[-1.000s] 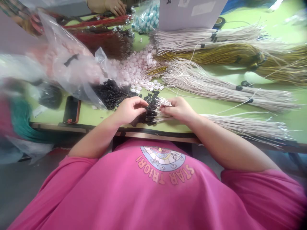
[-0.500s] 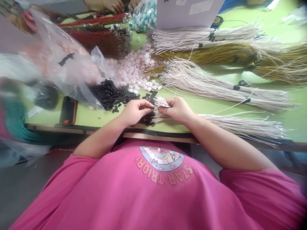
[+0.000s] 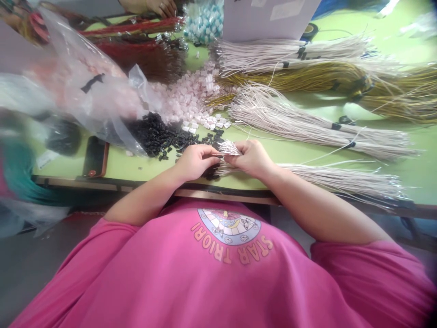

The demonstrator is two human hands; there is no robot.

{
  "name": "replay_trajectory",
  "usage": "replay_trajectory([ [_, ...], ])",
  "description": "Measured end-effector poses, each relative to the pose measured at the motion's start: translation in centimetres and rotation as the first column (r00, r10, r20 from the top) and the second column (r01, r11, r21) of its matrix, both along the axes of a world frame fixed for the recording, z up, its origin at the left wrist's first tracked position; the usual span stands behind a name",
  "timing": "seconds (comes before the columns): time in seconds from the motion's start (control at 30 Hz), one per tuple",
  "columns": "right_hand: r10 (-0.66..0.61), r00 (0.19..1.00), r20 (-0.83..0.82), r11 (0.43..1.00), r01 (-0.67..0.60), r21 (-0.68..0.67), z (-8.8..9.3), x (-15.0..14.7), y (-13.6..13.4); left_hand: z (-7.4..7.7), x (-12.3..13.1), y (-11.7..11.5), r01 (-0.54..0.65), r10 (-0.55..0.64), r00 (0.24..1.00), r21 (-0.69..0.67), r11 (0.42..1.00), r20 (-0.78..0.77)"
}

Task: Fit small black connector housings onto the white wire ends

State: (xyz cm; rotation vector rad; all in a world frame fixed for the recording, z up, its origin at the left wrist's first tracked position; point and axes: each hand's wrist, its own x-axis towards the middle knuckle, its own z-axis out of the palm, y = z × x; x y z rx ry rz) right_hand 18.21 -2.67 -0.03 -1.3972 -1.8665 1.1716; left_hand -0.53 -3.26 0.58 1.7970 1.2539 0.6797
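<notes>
Closed around the front ends of some white wires (image 3: 229, 147) is my right hand (image 3: 254, 158), near the table's front edge. My left hand (image 3: 197, 162) pinches with thumb and forefinger right beside those wire ends. Whatever small piece sits in that pinch is too small to make out. Small black connector housings (image 3: 211, 172) lie under and behind my left fingers, and a larger heap of black housings (image 3: 153, 134) spreads farther left. A loose bundle of white wires (image 3: 341, 178) extends rightward from beneath my right hand and forearm.
Pale pink and white housings (image 3: 191, 95) are piled beyond the black ones, beside a clear plastic bag (image 3: 99, 100). Tied white wires (image 3: 293, 114) and yellow wires (image 3: 307, 77) lie behind my hands. A phone (image 3: 96, 156) rests at left. Another person's hand (image 3: 162, 7) shows at the top.
My left fingertips have shifted very slightly right, closer to the wire ends. My right hand keeps its hold on the wires. At the top, part of another person's hands has gone from view.
</notes>
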Motion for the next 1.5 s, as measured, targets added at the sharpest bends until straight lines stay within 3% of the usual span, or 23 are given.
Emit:
replay_trajectory([
  [0.2, 0.038, 0.996, 0.080, 0.999, -0.035, -0.039, 0.6, 0.2, 0.1, -0.2, 0.2, -0.1, -0.014, 0.014, 1.000, 0.028, 1.000, -0.004],
  [0.37, 0.074, 0.996, 0.046, 0.997, -0.073, -0.024, 0.5, 0.3, 0.1, -0.4, 0.4, 0.0, 0.019, -0.018, 1.000, 0.038, 0.999, -0.018],
  [0.53, 0.049, 0.995, -0.082, 0.998, -0.052, -0.035, 0.5, 0.4, 0.1, 0.0, -0.4, -0.4, 0.121, -0.089, 0.987, 0.245, 0.962, -0.135],
  [0.63, -0.004, 0.982, -0.191, 0.997, -0.010, -0.073, 0.5, 0.4, 0.0, 0.7, -2.3, -0.9, 0.163, -0.060, 0.947, 0.314, 0.935, -0.315],
  [0.73, -0.073, 0.973, -0.220, 0.983, 0.033, -0.180, 0.4, 0.3, 0.1, 1.0, -5.4, -0.6, 0.064, 0.092, 0.893, 0.325, 0.943, -0.442],
  [0.83, -0.108, 0.970, -0.216, 0.972, 0.058, -0.228, 0.3, 0.2, 0.1, 0.4, -8.4, 0.4, -0.016, 0.188, 0.817, 0.305, 0.952, -0.545],
  [0.9, -0.095, 0.972, -0.216, 0.972, 0.043, -0.231, 0.3, 0.1, 0.1, -0.2, -9.6, 1.0, 0.005, 0.165, 0.799, 0.282, 0.959, -0.578],
  [1.03, -0.020, 0.978, -0.206, 0.980, -0.021, -0.195, 0.3, 0.2, 0.1, -0.9, -9.6, 1.5, 0.079, 0.102, 0.795, 0.269, 0.960, -0.598],
  [1.27, 0.014, 0.986, -0.164, 0.990, -0.037, -0.134, 0.2, 0.1, 0.1, -0.7, -9.1, 1.9, 0.142, 0.049, 0.784, 0.256, 0.956, -0.619],
  [1.37, 0.033, 0.984, -0.177, 0.988, -0.059, -0.145, 0.2, 0.1, 0.1, 0.1, -9.0, 1.9, 0.149, 0.072, 0.805, 0.318, 0.936, -0.590],
  [1.43, 0.033, 0.983, -0.178, 0.987, -0.060, -0.152, 0.3, 0.1, 0.0, 1.0, -8.4, 1.5, 0.112, 0.099, 0.854, 0.366, 0.924, -0.510],
  [1.5, 0.019, 0.985, -0.170, 0.988, -0.045, -0.149, 0.4, 0.1, 0.0, 1.8, -7.4, 1.1, 0.069, 0.079, 0.908, 0.332, 0.941, -0.412],
])
